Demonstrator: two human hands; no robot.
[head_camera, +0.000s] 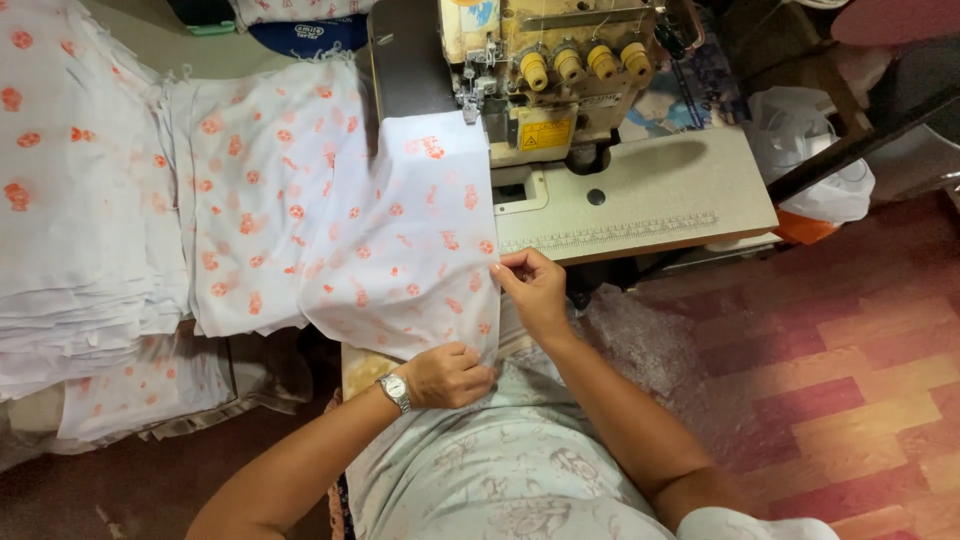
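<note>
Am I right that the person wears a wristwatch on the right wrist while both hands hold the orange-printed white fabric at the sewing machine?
Not quite: the head view shows the wristwatch on the left wrist. Otherwise correct: left hand and right hand hold the fabric at the sewing machine.

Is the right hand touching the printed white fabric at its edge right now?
Touching. The head view shows the right hand pinching the right edge of the printed white fabric between its fingertips, with no gap visible.
</note>
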